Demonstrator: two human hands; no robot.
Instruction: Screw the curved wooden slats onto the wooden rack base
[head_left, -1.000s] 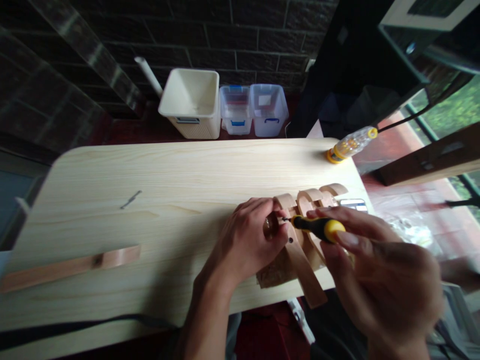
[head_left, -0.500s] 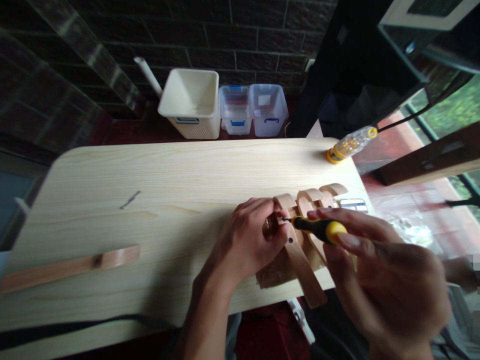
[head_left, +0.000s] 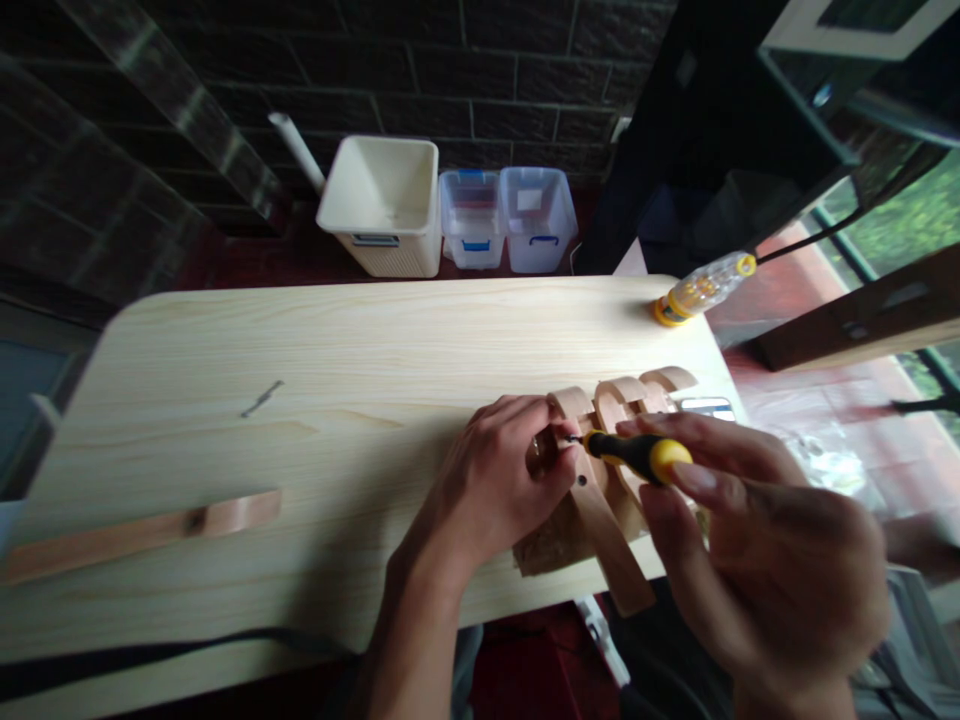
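Observation:
My left hand (head_left: 506,465) is closed on a curved wooden piece (head_left: 609,545) near the right side of the table, its thumb and fingertips around a small spot on the wood. A yellow and black screwdriver (head_left: 637,455) is gripped by the fingers of my right hand (head_left: 757,540); its tip meets the wood beside my left thumb. A dark hole shows in the wood just below the tip. More curved wooden strips (head_left: 619,390) stand right behind, over a brown wrapped bundle (head_left: 551,540).
On the pale table (head_left: 360,350) lie a wooden strip (head_left: 142,535) and small metal bits (head_left: 262,398) at left. A clear and yellow bottle-shaped container (head_left: 705,290) stands at the back right corner, a phone (head_left: 707,408) nearer. Bins (head_left: 390,255) stand beyond the far edge.
My right hand has shifted slightly left and turned a little around the screwdriver handle. My left hand and the wooden piece stay almost where they were.

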